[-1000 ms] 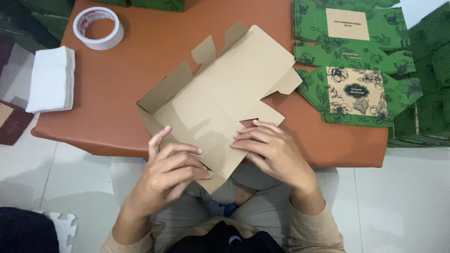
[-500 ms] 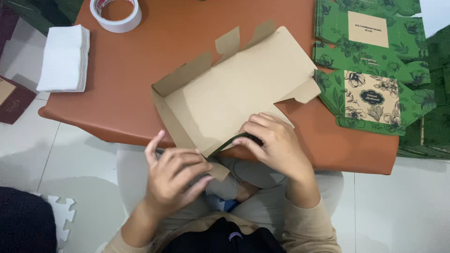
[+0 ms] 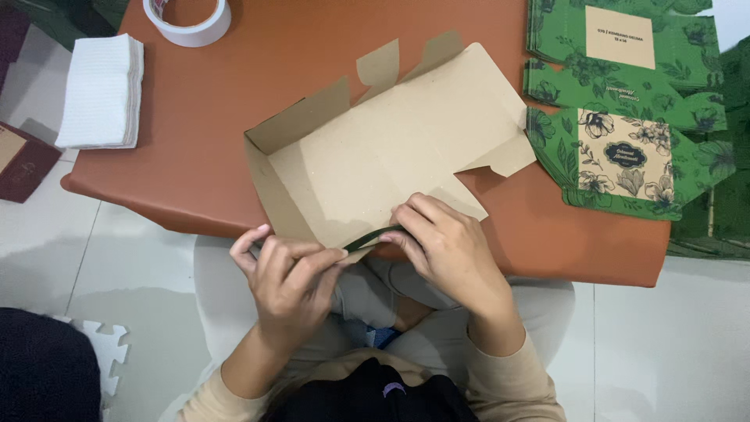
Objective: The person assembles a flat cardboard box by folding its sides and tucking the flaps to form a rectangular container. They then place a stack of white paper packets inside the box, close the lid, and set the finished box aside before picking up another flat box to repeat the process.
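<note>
Currently folding a flat cardboard box blank, plain brown inner face up, lying on the near half of the reddish-brown table and overhanging its front edge toward the lap. Far side flaps and left wall panel partly raised; near edge turned up, showing a thin strip of the green printed outer face.

Left hand: fingers curled, thumb and forefinger pinched on the near-left edge of the blank, just at the left end of the green strip. Little finger sticking out to the left, off the card.

Right hand: fingers bent, tips pressing down on the near flap right beside the green strip, thumb tucked under; whether thumb grips the card underneath, cannot tell. Both hands close together, nearly touching at the fold.

Around: roll of white tape at far-left edge of table, partly cut off by the frame. Stack of white tissue sheets on the table's left end, well apart from the blank. Pile of green floral box blanks at right, some with beige label panels, just beside the brown blank's right flap. Dark maroon flat piece on the floor at left. White tiled floor below. Beige sleeves and dark top visible at bottom.
</note>
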